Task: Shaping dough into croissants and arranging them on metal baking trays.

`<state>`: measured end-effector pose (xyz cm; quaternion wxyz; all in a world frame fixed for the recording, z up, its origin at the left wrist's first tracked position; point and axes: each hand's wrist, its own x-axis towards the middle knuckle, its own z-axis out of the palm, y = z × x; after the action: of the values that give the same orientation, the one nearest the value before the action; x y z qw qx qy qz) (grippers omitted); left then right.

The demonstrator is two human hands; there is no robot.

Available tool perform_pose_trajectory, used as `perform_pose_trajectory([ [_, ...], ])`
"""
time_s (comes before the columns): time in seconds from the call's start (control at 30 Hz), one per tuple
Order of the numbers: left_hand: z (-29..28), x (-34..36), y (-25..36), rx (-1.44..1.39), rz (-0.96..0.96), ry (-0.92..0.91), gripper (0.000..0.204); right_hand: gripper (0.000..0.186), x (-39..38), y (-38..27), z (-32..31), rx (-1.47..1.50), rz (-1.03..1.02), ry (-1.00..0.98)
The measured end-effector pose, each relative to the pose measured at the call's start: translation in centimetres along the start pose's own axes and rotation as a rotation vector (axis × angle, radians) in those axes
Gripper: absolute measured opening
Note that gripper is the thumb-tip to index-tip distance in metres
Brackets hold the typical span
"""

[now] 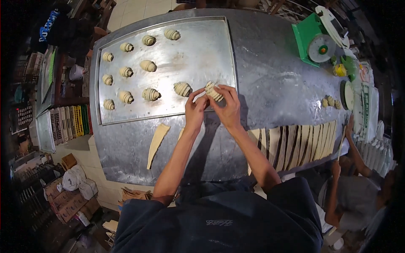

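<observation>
Over the near right part of a metal baking tray (198,59), both my hands hold a rolled raw croissant (214,91). My right hand (226,105) has its thumb and fingers bent round the roll's right side. My left hand (196,109) pinches at its lower left, and its fingers partly hide what they grip. Another raw croissant (182,89) lies just left of the hands. Several more raw croissants (147,66) sit in loose rows across the tray's left half. A long tapering dough strip (157,145) lies in front of the tray, and a second strip is mostly behind my left forearm.
Right of my right forearm lies a row of cut dough strips (291,145). A co-worker's hands (337,168) are at the table's right end. Far right stand a green scale (308,42) and small dough scraps (331,102). Stacked crates (69,122) stand left of the table.
</observation>
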<state>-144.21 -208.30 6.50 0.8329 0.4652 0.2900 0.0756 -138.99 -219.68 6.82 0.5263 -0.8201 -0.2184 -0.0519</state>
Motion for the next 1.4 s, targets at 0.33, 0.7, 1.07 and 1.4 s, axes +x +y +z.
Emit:
perform_pose_trajectory([
  [0.33, -2.8, -4.0, -2.5, 0.381, 0.091, 0.182, 0.023, 0.06, 4.0, 2.5, 2.0, -0.343, -0.12, -0.172],
  [0.7, -19.0, -19.5, -3.4, 1.003, 0.133, 0.286, 0.029, 0.04, -5.6, -3.6, 3.4, -0.27, 0.112, -0.441],
  [1.07, -19.1, -19.9, -7.2, 1.094, 0.53, -0.066, 0.028, 0.031, -12.6, -1.1, 5.3, -0.04, 0.41, -0.377],
  [1.4, -11.8, -21.3, -10.9, 0.972, 0.332, -0.176, 0.045, 0.024, -14.2, 2.6, -7.8, -0.787, -0.072, 0.0],
])
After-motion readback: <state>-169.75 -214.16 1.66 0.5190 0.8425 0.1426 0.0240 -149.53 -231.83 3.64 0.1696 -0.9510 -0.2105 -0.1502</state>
